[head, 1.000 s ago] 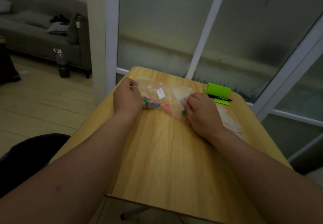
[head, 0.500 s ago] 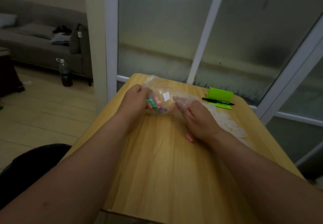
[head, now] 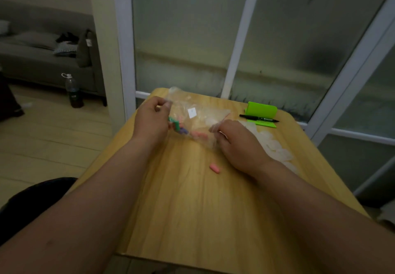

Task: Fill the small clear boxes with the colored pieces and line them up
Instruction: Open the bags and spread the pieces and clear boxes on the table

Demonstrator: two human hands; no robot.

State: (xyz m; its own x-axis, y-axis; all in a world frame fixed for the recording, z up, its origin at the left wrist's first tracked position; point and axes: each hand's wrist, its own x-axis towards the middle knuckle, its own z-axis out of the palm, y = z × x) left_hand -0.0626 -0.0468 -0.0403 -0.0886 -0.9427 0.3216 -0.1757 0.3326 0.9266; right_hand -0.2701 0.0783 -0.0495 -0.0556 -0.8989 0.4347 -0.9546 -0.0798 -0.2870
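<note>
Wooden table (head: 192, 220), rounded far corners, open grain toward the near edge. Crinkled clear bag (head: 198, 122) of colored pieces (head: 178, 127), far centre: left hand (head: 151, 122) pinches its left edge; right hand (head: 237, 143) grips its right corner, fingers curled. Small clear boxes (head: 275, 145) lie near the right edge.

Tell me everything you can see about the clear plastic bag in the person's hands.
The clear plastic bag is thin, crinkled and see-through, with a small white label on its side. Green, purple and pink colored pieces bunch in its lower left part. The left hand pinches its upper left edge; the right hand grips its right end. It stretches between them over the far part of the wooden table.
</note>
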